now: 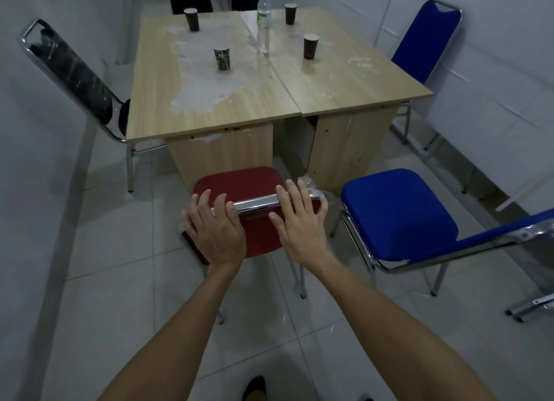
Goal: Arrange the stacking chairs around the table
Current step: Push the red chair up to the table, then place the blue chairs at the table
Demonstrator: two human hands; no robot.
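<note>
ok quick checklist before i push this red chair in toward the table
1. Both hands on the backrest: ok. Left hand and right hand rest on the top rail of the red chair.
2. Firm grip: not ok, fingers lie spread over the rail, not curled.
3. Chair faces the table: ok.
4. Path ahead: not ok, the wooden panel under the table stands just ahead of the seat.
5. Side clearance: ok, the blue chair stands apart on the right.
6. Legs flat on the floor: cannot tell.
</note>
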